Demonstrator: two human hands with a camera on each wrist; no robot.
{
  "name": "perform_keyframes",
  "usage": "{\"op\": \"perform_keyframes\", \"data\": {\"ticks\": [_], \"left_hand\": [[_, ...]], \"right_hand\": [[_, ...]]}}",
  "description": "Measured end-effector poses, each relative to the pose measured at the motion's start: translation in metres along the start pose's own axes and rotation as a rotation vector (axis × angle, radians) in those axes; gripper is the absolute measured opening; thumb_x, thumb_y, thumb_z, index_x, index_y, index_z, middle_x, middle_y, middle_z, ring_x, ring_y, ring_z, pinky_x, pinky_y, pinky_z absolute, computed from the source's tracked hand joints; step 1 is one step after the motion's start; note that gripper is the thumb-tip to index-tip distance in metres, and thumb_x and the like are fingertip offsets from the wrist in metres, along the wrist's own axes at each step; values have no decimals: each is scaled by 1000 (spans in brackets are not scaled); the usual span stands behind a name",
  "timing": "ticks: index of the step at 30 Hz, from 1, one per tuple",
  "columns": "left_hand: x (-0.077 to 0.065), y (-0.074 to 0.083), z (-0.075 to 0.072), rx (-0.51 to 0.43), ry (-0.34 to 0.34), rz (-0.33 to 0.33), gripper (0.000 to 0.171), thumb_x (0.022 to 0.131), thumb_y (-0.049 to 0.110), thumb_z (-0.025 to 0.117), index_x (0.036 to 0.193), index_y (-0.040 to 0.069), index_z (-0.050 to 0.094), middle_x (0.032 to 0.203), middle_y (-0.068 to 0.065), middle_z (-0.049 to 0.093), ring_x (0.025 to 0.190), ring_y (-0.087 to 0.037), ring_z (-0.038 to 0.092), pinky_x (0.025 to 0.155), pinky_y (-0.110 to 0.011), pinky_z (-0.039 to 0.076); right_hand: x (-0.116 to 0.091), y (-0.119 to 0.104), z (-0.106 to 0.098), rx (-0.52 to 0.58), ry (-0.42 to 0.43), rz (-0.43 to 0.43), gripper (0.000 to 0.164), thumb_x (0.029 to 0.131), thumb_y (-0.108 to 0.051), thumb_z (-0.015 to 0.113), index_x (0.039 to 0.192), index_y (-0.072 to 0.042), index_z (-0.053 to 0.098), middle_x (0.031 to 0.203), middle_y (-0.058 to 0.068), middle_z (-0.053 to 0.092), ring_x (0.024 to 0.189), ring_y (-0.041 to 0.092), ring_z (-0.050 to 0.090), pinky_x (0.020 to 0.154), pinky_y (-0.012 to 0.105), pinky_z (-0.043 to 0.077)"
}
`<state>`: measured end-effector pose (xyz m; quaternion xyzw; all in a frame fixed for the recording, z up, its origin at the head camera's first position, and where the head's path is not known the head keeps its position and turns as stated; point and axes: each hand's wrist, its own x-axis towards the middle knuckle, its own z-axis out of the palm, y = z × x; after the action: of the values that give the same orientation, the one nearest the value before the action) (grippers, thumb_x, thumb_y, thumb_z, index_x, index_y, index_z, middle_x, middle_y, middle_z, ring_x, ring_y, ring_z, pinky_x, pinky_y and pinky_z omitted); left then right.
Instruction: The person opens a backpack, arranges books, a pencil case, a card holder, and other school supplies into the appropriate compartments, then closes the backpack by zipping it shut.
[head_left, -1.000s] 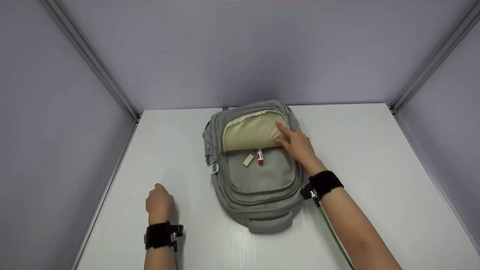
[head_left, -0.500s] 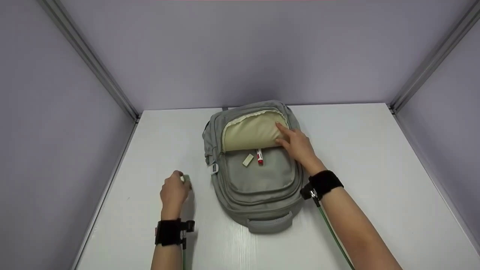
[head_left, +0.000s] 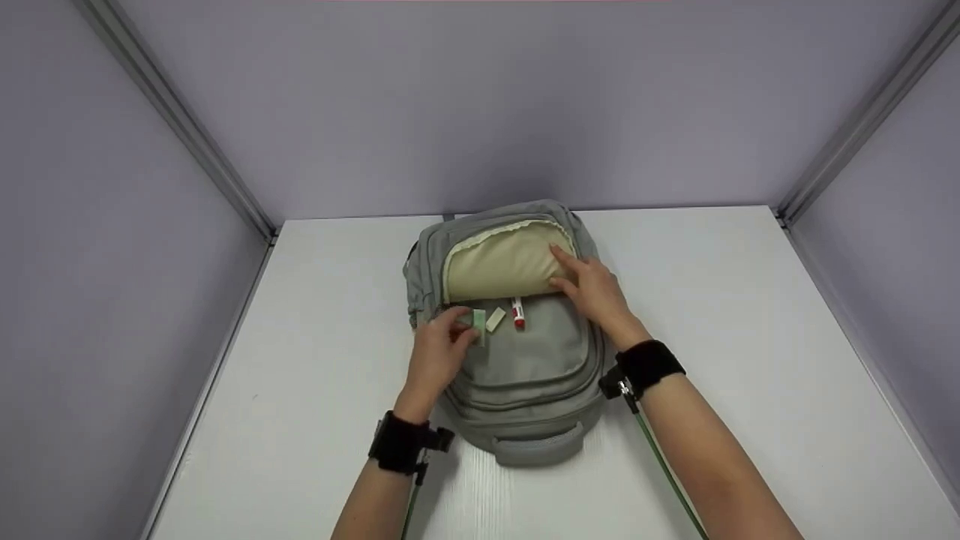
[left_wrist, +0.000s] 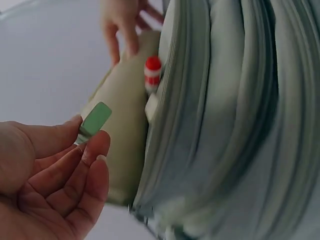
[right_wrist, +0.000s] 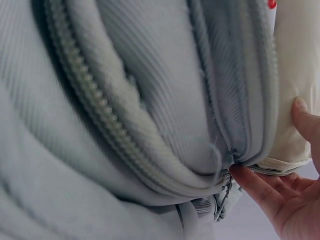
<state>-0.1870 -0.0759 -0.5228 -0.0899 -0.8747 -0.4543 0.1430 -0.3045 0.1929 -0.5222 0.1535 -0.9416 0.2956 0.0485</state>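
Observation:
A grey backpack (head_left: 525, 352) lies on the white table, its front pocket unzipped and the flap folded back to show the cream lining (head_left: 499, 266). My left hand (head_left: 436, 352) pinches a small green eraser (left_wrist: 96, 119) between thumb and fingertips, over the pocket's left side. Beside it are a cream eraser (head_left: 496, 319) and a red-capped white marker (head_left: 518, 313); the marker's far end is hidden in the pocket. At the pocket's right edge, my right hand (head_left: 596, 289) holds the flap, one fingertip on the lining and other fingers behind the edge (right_wrist: 280, 167).
Grey panels rise behind the table (head_left: 720, 315) and on both sides. The backpack's top handle (head_left: 540, 448) points toward me. A white tag hangs at the pack's left side earlier and is now behind my left hand. Green cables trail from both wrist straps (head_left: 651, 369).
My left hand has moved up and right from the bare table to the backpack, and the green eraser now shows in its fingers. The right hand stays in place.

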Motion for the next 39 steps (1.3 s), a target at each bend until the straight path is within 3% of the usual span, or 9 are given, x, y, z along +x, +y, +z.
{"op": "perform_keyframes", "data": {"ticks": [6, 10, 12, 18, 24, 28, 33, 39], "left_hand": [[8, 6, 33, 135, -79, 53, 15, 93, 9, 75, 105, 2, 78, 90, -11, 78, 79, -21, 74, 70, -38, 59], [11, 2, 46, 211, -81, 103, 5, 91, 7, 76, 88, 4, 78, 83, -8, 76, 73, -19, 72, 66, -34, 56], [11, 1, 49, 257, -75, 132, 10, 92, 5, 75, 82, 5, 76, 77, -7, 74, 68, -18, 70, 61, -32, 53], [10, 0, 51, 371, -80, 144, 14, 92, 3, 74, 78, 5, 75, 73, -9, 71, 65, -22, 70, 57, -34, 54], [10, -2, 53, 332, -106, 132, 9, 92, 3, 73, 84, 3, 73, 77, -9, 72, 71, -23, 72, 61, -36, 56], [10, -2, 54, 366, -103, 110, 16, 92, 5, 74, 76, 5, 71, 73, -9, 71, 67, -23, 70, 57, -37, 54], [8, -4, 52, 477, -49, 132, 19, 90, 7, 76, 71, 8, 73, 69, -7, 69, 62, -25, 69, 54, -40, 53], [8, 0, 38, 470, 78, 186, 16, 93, 12, 74, 78, 8, 73, 69, -7, 65, 58, -24, 65, 53, -40, 52]], "right_hand": [[1, 0, 3, -17, 22, -18, 61, 98, -32, 70, 154, -24, 48, 109, 28, 61, 98, 43, 60, 90, 57, 47], [1, 0, 5, -19, 25, -19, 62, 97, -33, 70, 154, -25, 48, 110, 27, 62, 101, 43, 60, 92, 57, 47], [1, 0, 5, -16, 15, -14, 62, 97, -33, 70, 154, -25, 47, 110, 26, 61, 100, 42, 60, 92, 56, 47], [2, 0, 3, -10, 1, -4, 62, 98, -33, 69, 155, -26, 45, 109, 25, 60, 99, 40, 59, 93, 54, 47], [2, 0, 2, -23, 10, -10, 62, 98, -32, 69, 154, -25, 46, 112, 27, 59, 101, 44, 60, 94, 57, 47], [2, 0, 2, -18, 9, -12, 62, 97, -33, 70, 154, -25, 47, 116, 28, 60, 105, 46, 60, 95, 58, 47], [1, 0, 3, -18, 13, -21, 62, 97, -33, 70, 154, -25, 47, 113, 27, 60, 100, 44, 60, 93, 57, 47], [-1, 2, 2, -8, 27, -30, 61, 97, -32, 69, 154, -24, 47, 107, 24, 58, 89, 37, 57, 85, 55, 48]]}}
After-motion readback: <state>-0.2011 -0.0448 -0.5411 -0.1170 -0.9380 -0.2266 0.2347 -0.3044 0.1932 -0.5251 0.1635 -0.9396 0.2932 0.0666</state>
